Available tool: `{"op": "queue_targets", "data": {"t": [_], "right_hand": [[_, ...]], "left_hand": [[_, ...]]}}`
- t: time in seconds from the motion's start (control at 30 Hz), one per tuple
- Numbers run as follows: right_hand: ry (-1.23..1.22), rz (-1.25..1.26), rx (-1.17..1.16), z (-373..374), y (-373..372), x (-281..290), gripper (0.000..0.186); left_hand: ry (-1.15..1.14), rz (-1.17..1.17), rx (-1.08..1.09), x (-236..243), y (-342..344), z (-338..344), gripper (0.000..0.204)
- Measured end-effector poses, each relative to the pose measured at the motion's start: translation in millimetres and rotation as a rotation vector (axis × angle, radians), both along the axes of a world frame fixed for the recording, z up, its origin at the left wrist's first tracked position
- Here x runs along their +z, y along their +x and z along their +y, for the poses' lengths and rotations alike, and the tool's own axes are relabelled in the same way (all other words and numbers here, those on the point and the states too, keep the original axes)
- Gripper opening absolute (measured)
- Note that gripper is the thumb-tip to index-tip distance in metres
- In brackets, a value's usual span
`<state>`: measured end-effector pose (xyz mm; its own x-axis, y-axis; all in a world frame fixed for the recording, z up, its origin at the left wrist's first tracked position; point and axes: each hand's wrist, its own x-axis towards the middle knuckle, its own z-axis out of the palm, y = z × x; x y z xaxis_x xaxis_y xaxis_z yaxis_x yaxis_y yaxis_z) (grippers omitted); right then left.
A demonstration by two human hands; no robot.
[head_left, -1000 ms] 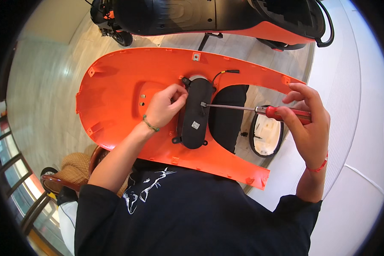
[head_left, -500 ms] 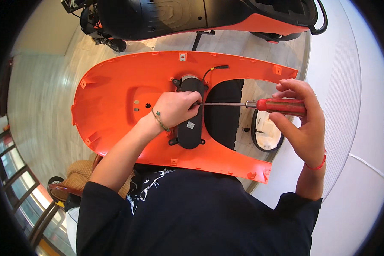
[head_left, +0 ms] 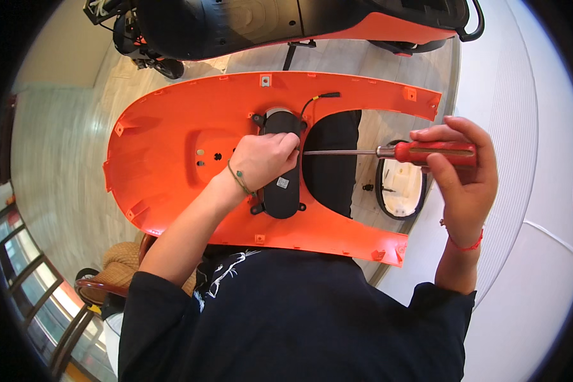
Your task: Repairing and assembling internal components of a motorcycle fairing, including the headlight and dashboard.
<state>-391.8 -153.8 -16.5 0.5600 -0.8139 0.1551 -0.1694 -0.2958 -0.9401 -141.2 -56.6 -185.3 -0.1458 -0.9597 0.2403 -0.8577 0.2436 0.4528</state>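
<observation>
A large orange scooter body panel [head_left: 156,178] lies hollow side up before me. Across it is fixed a black oblong lamp-like housing [head_left: 281,202] with rounded ends, a small square label and a short cable [head_left: 311,104]. My left hand [head_left: 265,157] rests over the housing's middle, thumb and fingers closed. What they pinch, if anything, is hidden. In my right hand [head_left: 468,175] is a red-handled screwdriver [head_left: 434,153], held by thumb and fingers. Its shaft lies level and points left, the end reaching my left fingertips.
Beyond the panel stands a black and orange scooter [head_left: 235,28] on the wood-look floor. An oval tray-like part [head_left: 401,191] with a black rim lies at the right, beside a small black piece [head_left: 368,188]. A straw hat [head_left: 121,258] sits at the lower left.
My right hand and the screwdriver have drawn a little to the right. The left hand stays over the housing. The panel appears slightly higher and further left in view.
</observation>
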Motion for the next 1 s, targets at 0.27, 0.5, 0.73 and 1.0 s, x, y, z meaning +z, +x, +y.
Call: {"op": "queue_targets", "data": {"t": [0.27,0.5,0.73,1.0], "right_hand": [[-0.025,-0.004,-0.187,1,-19,4,0.039],[0.120,-0.063,-0.228,13,-24,-13,0.037],[0.189,-0.107,-0.240,23,-31,-31,0.034],[0.211,-0.090,-0.372,31,-32,-41,0.026]], "left_hand": [[0.278,0.316,0.138,6,4,3,0.012],[0.272,0.251,0.216,14,0,6,0.011],[0.331,0.234,0.280,16,-2,12,0.012],[0.714,1.507,0.502,24,23,19,0.005]]}}
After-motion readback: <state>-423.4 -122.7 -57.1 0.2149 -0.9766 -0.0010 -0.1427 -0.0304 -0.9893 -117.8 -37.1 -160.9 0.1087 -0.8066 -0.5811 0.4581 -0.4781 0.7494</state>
